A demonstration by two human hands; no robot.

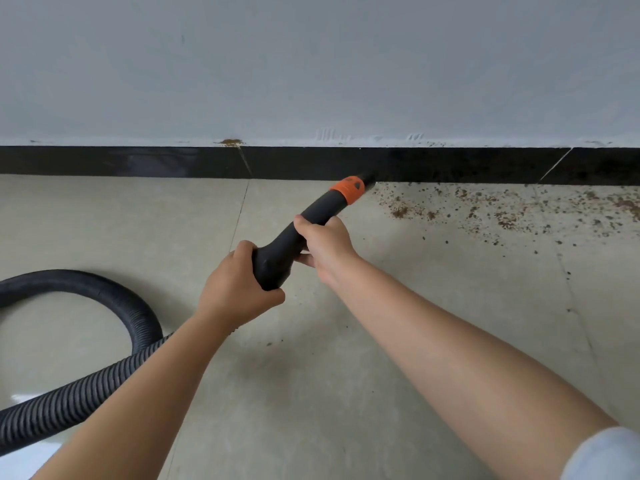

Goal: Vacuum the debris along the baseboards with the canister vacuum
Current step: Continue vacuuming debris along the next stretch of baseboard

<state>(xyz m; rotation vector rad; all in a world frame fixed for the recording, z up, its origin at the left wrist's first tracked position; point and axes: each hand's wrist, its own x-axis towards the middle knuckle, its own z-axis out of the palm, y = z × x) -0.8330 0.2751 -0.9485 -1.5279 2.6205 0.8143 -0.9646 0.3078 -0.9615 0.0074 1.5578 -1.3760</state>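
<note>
Gripping one nozzle [311,223]; two hands.

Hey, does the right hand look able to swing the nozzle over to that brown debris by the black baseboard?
Probably yes. The right hand and left hand both grip the black vacuum wand, its orange-collared tip already at the edge of the scattered brown debris. Only bare tile floor lies between.

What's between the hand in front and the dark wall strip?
In the head view: from the right hand, the black wand, then its orange collar, reaching the baseboard.
</note>
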